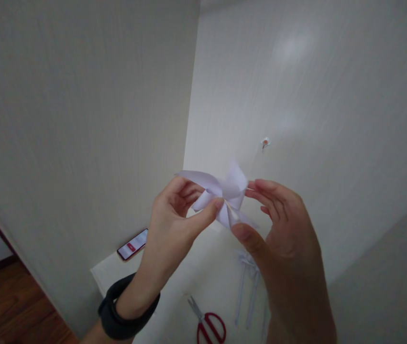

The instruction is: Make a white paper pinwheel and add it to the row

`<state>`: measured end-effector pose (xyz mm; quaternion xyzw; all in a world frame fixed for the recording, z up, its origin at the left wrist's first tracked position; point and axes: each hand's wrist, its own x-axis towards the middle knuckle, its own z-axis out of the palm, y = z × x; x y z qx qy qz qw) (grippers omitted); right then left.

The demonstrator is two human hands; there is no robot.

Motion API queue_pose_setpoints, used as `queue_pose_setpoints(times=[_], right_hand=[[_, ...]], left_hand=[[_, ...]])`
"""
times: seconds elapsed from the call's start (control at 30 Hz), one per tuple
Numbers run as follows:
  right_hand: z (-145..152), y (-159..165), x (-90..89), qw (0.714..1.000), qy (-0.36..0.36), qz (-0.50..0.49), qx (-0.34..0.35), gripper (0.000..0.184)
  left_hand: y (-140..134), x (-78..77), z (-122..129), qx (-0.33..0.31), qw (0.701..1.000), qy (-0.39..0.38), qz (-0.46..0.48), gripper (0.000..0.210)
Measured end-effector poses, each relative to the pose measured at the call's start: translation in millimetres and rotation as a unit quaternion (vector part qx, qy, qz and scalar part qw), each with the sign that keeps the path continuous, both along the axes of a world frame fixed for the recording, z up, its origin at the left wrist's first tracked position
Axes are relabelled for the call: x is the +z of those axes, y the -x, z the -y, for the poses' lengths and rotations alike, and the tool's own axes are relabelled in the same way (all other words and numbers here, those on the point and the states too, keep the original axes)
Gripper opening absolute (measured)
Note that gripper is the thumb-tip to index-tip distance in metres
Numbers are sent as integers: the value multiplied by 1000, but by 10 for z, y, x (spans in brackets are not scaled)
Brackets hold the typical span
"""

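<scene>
Brown floor: The wooden floor (16,306) is peeking out far off at 8 o'clock from the paper pinwheel, past the pale side wall (92,119).
Phone: A phone (132,244) with a lit screen is lying at 8 o'clock, near the edge of the white surface (174,286) and just beside the side wall.
Black band: A black band (127,328) is going around the left wrist, between 7 and 8 o'clock.
Left hand: The left hand (170,220) is holding the paper pinwheel, its thumb pressing near the middle in front and its other fingers curling behind.
Red scissors: The scissors (208,326) are resting on the surface at 6 o'clock, their tips pointing to 11 o'clock.
Paper pinwheel: The white paper pinwheel (232,188) is sitting up in the air between the two hands, its folded wings sticking out all around.
Thin sticks: Some pale sticks (251,298) are lying between 5 and 6 o'clock, their top ends looking blurry.
Little hook: A small hook (265,142) is hanging on the back wall (303,86), between 1 and 2 o'clock.
Right hand: The right hand (291,234) is reaching in from 4 o'clock, thumb and fingers spreading wide by the pinwheel's edge; I cannot tell how firmly they are touching it.
</scene>
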<state>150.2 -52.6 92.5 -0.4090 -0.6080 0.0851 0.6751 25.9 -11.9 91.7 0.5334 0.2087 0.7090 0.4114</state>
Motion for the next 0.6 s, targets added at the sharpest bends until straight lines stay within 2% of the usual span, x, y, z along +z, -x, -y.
queue_pose_setpoints(times=[0.13, 0.3, 0.43, 0.6], right_hand=[[-52, -93, -31, 992, 60, -44, 100, 61], [-140, -183, -40, 944, 165, -63, 278, 59], [-169, -203, -48, 922, 185, -82, 329, 61], [-129, -174, -41, 916, 192, -97, 337, 54]], left_hand=[[13, 2, 0, -31, 999, 19, -3, 20], [10, -6, 21, -84, 996, 15, -15, 22], [3, 1, 25, -87, 996, 11, -28, 23], [7, -5, 26, -50, 998, 6, -38, 25]])
